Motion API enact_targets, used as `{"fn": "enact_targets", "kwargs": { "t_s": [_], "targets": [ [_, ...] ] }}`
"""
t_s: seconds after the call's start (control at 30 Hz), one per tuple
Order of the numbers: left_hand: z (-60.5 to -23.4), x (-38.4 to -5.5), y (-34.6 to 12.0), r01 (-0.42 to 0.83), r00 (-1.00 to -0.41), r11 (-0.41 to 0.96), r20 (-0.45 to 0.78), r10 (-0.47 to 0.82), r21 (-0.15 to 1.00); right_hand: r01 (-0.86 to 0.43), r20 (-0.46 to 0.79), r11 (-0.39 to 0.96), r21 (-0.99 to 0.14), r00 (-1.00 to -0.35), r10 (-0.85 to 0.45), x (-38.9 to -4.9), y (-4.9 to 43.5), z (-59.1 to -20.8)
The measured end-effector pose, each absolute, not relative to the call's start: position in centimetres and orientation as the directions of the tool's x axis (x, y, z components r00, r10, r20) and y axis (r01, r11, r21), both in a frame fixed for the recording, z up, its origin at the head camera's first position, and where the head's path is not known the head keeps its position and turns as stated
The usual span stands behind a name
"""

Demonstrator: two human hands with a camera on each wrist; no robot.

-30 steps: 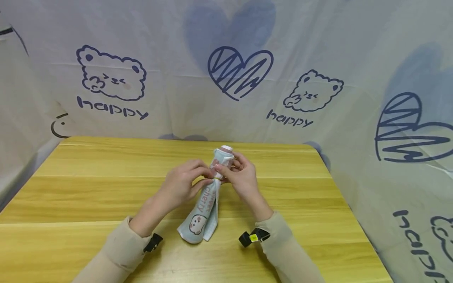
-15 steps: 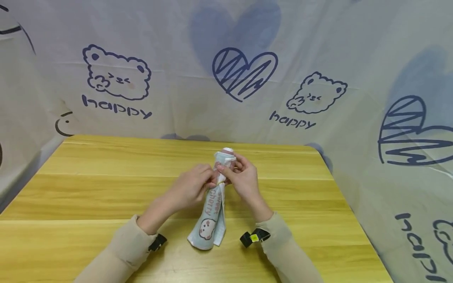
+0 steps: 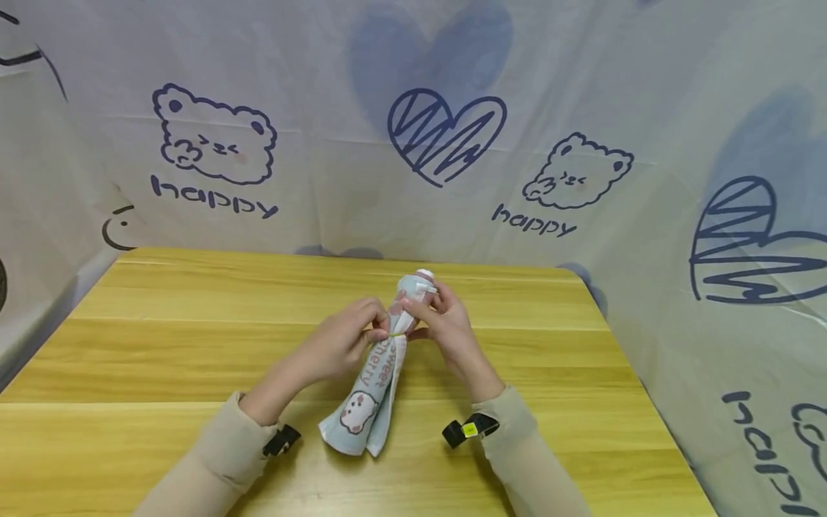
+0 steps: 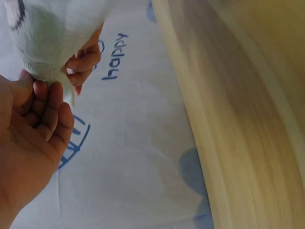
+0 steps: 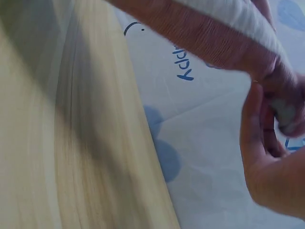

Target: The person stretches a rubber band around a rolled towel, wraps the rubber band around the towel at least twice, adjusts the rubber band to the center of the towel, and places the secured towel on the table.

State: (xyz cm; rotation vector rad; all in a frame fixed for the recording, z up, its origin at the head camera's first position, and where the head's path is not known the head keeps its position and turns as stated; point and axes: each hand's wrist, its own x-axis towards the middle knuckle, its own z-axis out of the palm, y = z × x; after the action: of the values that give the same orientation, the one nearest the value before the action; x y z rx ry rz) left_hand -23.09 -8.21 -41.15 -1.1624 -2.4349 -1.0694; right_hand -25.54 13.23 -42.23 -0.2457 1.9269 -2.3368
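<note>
A light grey-blue towel with "sweet cherry" lettering and a small bear face is gathered at its middle and flares toward its lower end. A thin yellow band crosses the gathered waist. My left hand pinches at the band between thumb and fingers. On the other side, my right hand grips the rolled upper part, thumb in front, other fingers mostly behind. The left wrist view has the pale cloth narrowing into the left fingertips. In the right wrist view, the towel's pink side narrows toward the hands.
The towel is held over a wooden table. Behind it and to the right hangs a pale curtain printed with bears, hearts and "happy". Black straps with small devices sit at both sleeve cuffs.
The towel's lower end has swung right, then back left. Its rolled top now leans further right. The left fingers have shifted at the waist, where the yellow band shows more plainly.
</note>
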Motion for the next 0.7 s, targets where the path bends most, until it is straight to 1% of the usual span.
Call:
{"fn": "enact_targets", "kwargs": {
  "t_s": [0.17, 0.27, 0.33, 0.47, 0.6, 0.7],
  "targets": [
    [-40.94, -23.52, -8.91, 0.723, -0.665, 0.311, 0.500, 0.555, 0.617, -0.041, 0.123, -0.238, -0.970, -0.933, -0.340, -25.44, 13.86, -42.49],
    [-40.97, -23.65, -9.04, 0.693, -0.677, 0.270, 0.473, 0.564, 0.669, -0.046, 0.149, -0.266, -0.963, -0.913, -0.381, -25.41, 14.03, -42.62],
    [-40.99, -23.68, -9.11, 0.670, -0.689, 0.265, 0.447, 0.571, 0.693, -0.050, 0.154, -0.275, -0.960, -0.917, -0.369, -25.43, 13.98, -42.72],
    [-41.18, -23.80, -9.20, 0.654, -0.707, 0.284, 0.431, 0.561, 0.702, -0.056, 0.129, -0.257, -0.965, -0.952, -0.277, -25.53, 13.69, -42.79],
    [-41.11, -23.81, -9.17, 0.683, -0.707, 0.327, 0.479, 0.520, 0.654, -0.066, 0.112, -0.238, -0.969, -0.976, -0.187, -25.56, 13.36, -42.62],
    [-40.91, -23.65, -8.93, 0.727, -0.678, 0.346, 0.544, 0.495, 0.592, -0.071, 0.112, -0.250, -0.966, -0.982, -0.153, -25.46, 13.17, -42.37]
  ]
}}
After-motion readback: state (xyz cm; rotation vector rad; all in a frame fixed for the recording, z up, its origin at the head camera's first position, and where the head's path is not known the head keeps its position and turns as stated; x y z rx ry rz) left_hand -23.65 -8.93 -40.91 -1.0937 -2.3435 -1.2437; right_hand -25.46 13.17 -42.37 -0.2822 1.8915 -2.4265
